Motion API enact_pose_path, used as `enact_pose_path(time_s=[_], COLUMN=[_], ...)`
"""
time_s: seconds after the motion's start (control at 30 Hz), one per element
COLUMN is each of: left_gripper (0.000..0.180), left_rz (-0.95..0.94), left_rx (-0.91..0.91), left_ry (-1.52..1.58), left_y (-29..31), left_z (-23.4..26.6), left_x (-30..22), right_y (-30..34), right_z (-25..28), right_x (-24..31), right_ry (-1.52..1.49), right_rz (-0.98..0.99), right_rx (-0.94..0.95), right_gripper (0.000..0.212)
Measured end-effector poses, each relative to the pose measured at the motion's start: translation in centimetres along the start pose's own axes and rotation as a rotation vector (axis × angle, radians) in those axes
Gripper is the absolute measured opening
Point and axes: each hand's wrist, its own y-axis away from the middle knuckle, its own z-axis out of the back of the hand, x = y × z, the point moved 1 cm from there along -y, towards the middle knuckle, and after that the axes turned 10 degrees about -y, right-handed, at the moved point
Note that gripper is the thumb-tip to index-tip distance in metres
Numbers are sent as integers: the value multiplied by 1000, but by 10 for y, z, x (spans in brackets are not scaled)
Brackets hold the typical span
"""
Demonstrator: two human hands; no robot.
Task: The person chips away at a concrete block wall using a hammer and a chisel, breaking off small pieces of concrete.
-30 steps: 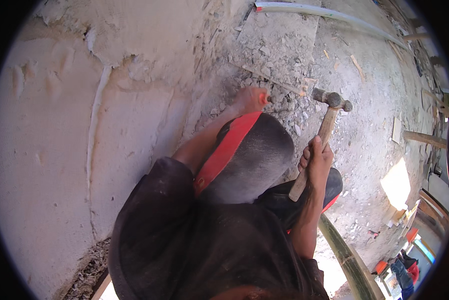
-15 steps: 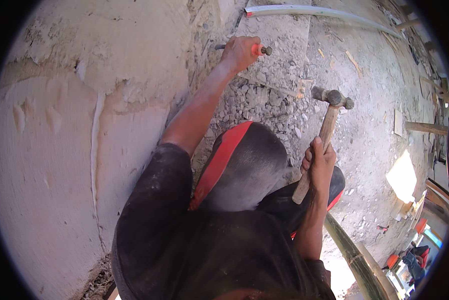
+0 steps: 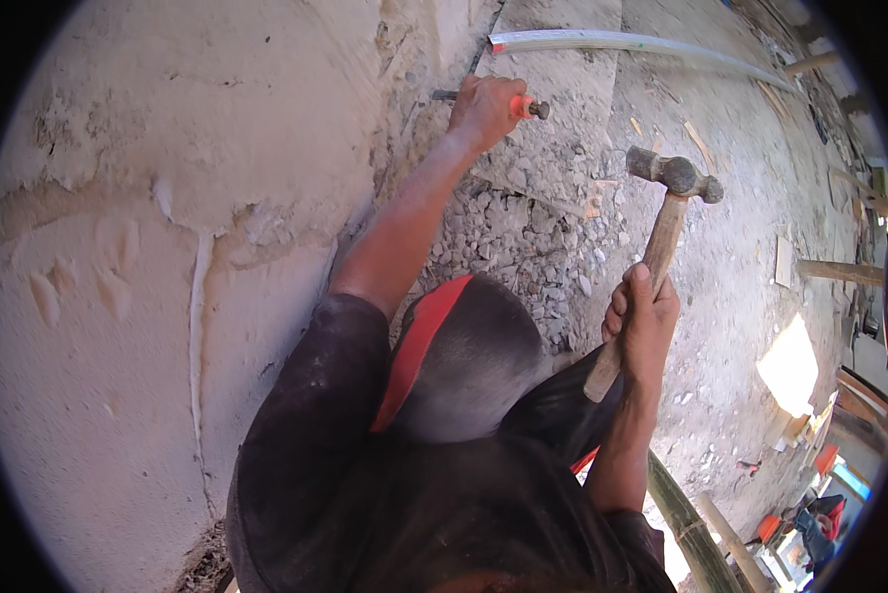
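My left hand (image 3: 483, 111) is wrapped round a chisel (image 3: 525, 106) with an orange grip. Its metal striking end sticks out to the right, and its dark tip points left at the foot of the rough wall (image 3: 399, 59). In my right hand (image 3: 643, 321) is a ball-peen hammer (image 3: 676, 176), gripped low on its wooden handle. The hammer head is raised, apart from the chisel and to its lower right. Broken rubble (image 3: 503, 232) lies on the floor below my left hand. Whether the chisel tip touches the wall cannot be made out.
A long pale metal strip (image 3: 622, 40) lies across the floor at the far side. The plastered wall (image 3: 98, 376) rises close on my left. Bamboo poles (image 3: 691, 529) lie near at right, and boards and wood pieces (image 3: 839, 270) are along the right edge.
The hammer and my right hand have shifted slightly right. My left hand with the chisel appears a little lower and further right; the whole view has also moved slightly.
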Motion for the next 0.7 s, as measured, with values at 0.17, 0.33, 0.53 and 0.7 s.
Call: enact_pose_path(time_s=[0.17,0.33,0.53,0.7], left_gripper=[17,14,17,18], left_rz=[20,25,48,109], left_rx=[-11,10,-26,73], left_ry=[-2,-43,34,-2], left_y=[7,7,-6,6], left_z=[2,5,12,8], left_x=[2,2,-5,13], right_y=[-2,-4,-60,-49], right_z=[-5,-33,-80,-64], right_x=[1,9,-51,-29], right_ry=[-51,-271,-130,-51], right_rz=[98,419,363,120], right_rx=[-23,-161,-137,127], right_gripper=[32,41,32,32])
